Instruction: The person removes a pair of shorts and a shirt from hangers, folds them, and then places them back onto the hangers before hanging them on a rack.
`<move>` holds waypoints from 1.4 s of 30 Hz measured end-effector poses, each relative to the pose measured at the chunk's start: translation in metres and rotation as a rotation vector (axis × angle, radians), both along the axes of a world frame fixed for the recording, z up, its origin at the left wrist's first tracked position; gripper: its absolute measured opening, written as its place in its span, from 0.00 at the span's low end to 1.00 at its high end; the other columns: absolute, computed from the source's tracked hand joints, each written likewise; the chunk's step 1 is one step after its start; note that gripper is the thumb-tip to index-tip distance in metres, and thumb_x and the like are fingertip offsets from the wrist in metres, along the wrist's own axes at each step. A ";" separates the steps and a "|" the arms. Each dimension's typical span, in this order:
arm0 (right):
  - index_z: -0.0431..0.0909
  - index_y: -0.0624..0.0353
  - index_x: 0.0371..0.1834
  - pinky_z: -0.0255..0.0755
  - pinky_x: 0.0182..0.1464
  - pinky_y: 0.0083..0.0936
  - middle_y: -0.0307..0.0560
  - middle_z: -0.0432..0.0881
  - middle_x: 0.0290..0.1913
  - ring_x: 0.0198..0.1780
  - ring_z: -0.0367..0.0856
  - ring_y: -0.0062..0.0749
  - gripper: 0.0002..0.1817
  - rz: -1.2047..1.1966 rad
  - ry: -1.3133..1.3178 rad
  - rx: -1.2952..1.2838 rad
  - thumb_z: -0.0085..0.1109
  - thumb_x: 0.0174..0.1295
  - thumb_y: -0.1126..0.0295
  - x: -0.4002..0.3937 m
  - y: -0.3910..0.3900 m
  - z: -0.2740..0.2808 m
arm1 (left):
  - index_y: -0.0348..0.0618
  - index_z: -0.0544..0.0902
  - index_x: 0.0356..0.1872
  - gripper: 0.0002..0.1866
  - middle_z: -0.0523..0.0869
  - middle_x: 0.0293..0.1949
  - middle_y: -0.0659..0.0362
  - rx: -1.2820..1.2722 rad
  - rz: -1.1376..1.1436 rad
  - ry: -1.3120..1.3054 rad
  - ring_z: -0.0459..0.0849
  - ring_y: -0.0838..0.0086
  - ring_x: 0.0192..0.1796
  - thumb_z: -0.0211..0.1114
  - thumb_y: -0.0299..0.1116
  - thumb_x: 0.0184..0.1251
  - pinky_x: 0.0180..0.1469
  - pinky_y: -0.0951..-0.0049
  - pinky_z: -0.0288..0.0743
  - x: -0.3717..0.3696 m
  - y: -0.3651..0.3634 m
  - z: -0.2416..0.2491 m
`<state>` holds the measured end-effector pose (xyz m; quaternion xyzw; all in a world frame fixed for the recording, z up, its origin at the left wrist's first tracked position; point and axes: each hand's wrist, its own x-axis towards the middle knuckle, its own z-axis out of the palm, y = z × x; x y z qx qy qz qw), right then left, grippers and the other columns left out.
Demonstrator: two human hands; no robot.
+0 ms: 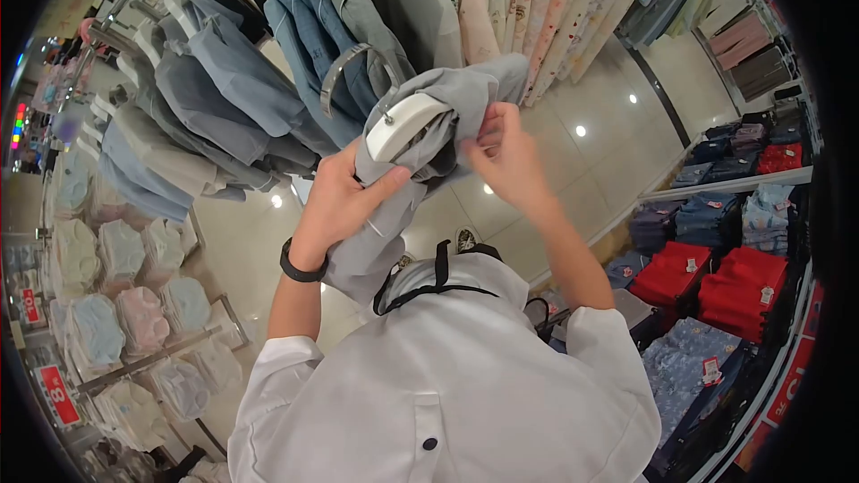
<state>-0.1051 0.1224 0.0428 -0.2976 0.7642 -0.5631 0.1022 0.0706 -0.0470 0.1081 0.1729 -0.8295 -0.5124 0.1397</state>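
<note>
A grey garment hangs bunched around a white clothes hanger with a metal hook, held up in front of me. My left hand, with a dark band on its wrist, is closed around the lower left side of the garment and hanger, thumb on top. On the other side, my right hand pinches the garment's cloth near the hanger's right end, fingers bent. Part of the garment drapes down below my left hand. The far end of the hanger is covered by cloth.
Racks of hanging clothes in grey and blue stand ahead, with patterned garments farther right. Underwear hangs at the left. Folded red clothes and jeans fill shelves at the right. Shiny floor tiles lie between.
</note>
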 end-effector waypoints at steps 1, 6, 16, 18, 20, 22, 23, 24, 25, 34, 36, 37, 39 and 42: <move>0.75 0.59 0.44 0.76 0.38 0.26 0.43 0.83 0.37 0.37 0.81 0.25 0.15 -0.026 -0.011 0.006 0.68 0.57 0.69 -0.006 0.002 -0.004 | 0.37 0.82 0.52 0.20 0.88 0.39 0.51 -0.047 0.034 0.003 0.87 0.66 0.39 0.73 0.37 0.63 0.45 0.69 0.78 0.000 0.000 0.001; 0.74 0.59 0.39 0.71 0.31 0.20 0.39 0.78 0.30 0.30 0.75 0.16 0.07 -0.132 0.042 -0.447 0.56 0.58 0.79 -0.068 0.007 0.038 | 0.38 0.82 0.48 0.17 0.85 0.37 0.51 -0.392 0.074 -0.075 0.83 0.58 0.38 0.72 0.35 0.63 0.43 0.66 0.76 0.009 -0.009 -0.005; 0.78 0.59 0.54 0.75 0.39 0.28 0.40 0.85 0.41 0.37 0.84 0.30 0.22 0.412 0.658 -0.181 0.69 0.59 0.61 -0.078 -0.011 0.070 | 0.35 0.82 0.50 0.17 0.89 0.39 0.51 -0.113 0.018 0.127 0.88 0.68 0.39 0.72 0.32 0.63 0.43 0.69 0.79 0.015 -0.019 -0.017; 0.81 0.57 0.50 0.78 0.44 0.33 0.46 0.87 0.39 0.39 0.86 0.41 0.22 0.525 0.693 0.010 0.70 0.58 0.56 -0.069 0.007 0.065 | 0.34 0.82 0.50 0.18 0.90 0.40 0.51 -0.065 0.134 0.252 0.88 0.70 0.40 0.73 0.31 0.62 0.45 0.70 0.80 0.016 -0.017 -0.013; 0.82 0.56 0.50 0.78 0.44 0.34 0.47 0.87 0.39 0.39 0.86 0.44 0.21 0.547 0.731 0.213 0.71 0.56 0.57 -0.051 0.013 0.058 | 0.36 0.81 0.52 0.20 0.90 0.41 0.52 -0.102 0.132 0.203 0.89 0.72 0.41 0.74 0.32 0.61 0.46 0.70 0.80 0.016 -0.022 -0.013; 0.83 0.56 0.49 0.78 0.43 0.36 0.49 0.87 0.39 0.39 0.86 0.47 0.21 0.548 0.773 0.419 0.72 0.55 0.58 -0.051 0.018 0.051 | 0.38 0.81 0.53 0.25 0.90 0.40 0.52 -0.057 0.090 0.116 0.89 0.69 0.41 0.78 0.36 0.56 0.46 0.69 0.80 0.014 -0.026 -0.015; 0.83 0.56 0.49 0.78 0.42 0.36 0.50 0.86 0.38 0.39 0.85 0.48 0.22 0.534 0.753 0.364 0.73 0.54 0.59 -0.058 0.024 0.044 | 0.38 0.81 0.53 0.25 0.90 0.40 0.52 -0.062 0.090 0.117 0.89 0.69 0.41 0.78 0.36 0.56 0.46 0.69 0.80 0.017 -0.029 -0.010; 0.83 0.56 0.49 0.78 0.41 0.37 0.51 0.86 0.38 0.39 0.85 0.48 0.22 0.518 0.731 0.309 0.74 0.52 0.59 -0.061 0.027 0.042 | 0.38 0.81 0.53 0.27 0.90 0.40 0.51 -0.192 -0.002 0.003 0.89 0.67 0.41 0.80 0.37 0.52 0.46 0.68 0.79 0.022 -0.032 -0.003; 0.83 0.56 0.49 0.78 0.41 0.37 0.51 0.86 0.38 0.39 0.85 0.48 0.22 0.514 0.727 0.308 0.74 0.52 0.59 -0.063 0.032 0.043 | 0.38 0.81 0.52 0.29 0.89 0.39 0.51 -0.318 -0.097 -0.113 0.89 0.65 0.41 0.82 0.38 0.49 0.46 0.68 0.79 0.027 -0.035 0.001; 0.83 0.59 0.45 0.75 0.37 0.32 0.52 0.84 0.31 0.31 0.80 0.47 0.29 0.335 0.412 0.490 0.82 0.41 0.55 -0.077 0.059 0.090 | 0.36 0.84 0.45 0.19 0.87 0.39 0.50 -0.351 0.155 -0.135 0.86 0.64 0.39 0.77 0.36 0.56 0.44 0.69 0.78 0.065 -0.085 -0.062; 0.83 0.61 0.46 0.75 0.39 0.30 0.51 0.84 0.32 0.32 0.81 0.40 0.31 0.334 0.343 0.365 0.83 0.42 0.55 -0.082 0.059 0.078 | 0.36 0.83 0.45 0.15 0.87 0.38 0.52 -0.380 0.397 0.023 0.86 0.66 0.38 0.74 0.33 0.60 0.44 0.70 0.78 0.068 -0.102 -0.102; 0.83 0.61 0.46 0.75 0.39 0.30 0.51 0.84 0.32 0.32 0.81 0.40 0.31 0.341 0.345 0.361 0.83 0.42 0.55 -0.084 0.059 0.073 | 0.36 0.83 0.44 0.12 0.87 0.36 0.53 -0.406 0.641 0.183 0.85 0.69 0.37 0.71 0.30 0.64 0.43 0.72 0.77 0.069 -0.107 -0.114; 0.83 0.63 0.49 0.75 0.43 0.27 0.50 0.86 0.35 0.36 0.82 0.31 0.30 0.244 0.200 0.204 0.81 0.45 0.58 -0.089 0.063 0.066 | 0.36 0.83 0.44 0.10 0.86 0.35 0.54 -0.327 0.805 0.225 0.84 0.71 0.37 0.68 0.29 0.66 0.43 0.73 0.77 0.076 -0.103 -0.129; 0.82 0.66 0.50 0.74 0.48 0.25 0.47 0.87 0.39 0.41 0.81 0.26 0.28 0.289 0.163 0.242 0.79 0.48 0.61 -0.094 0.068 0.068 | 0.33 0.80 0.49 0.14 0.87 0.39 0.55 -0.052 0.675 0.120 0.84 0.75 0.41 0.63 0.34 0.72 0.45 0.75 0.77 0.066 -0.066 -0.143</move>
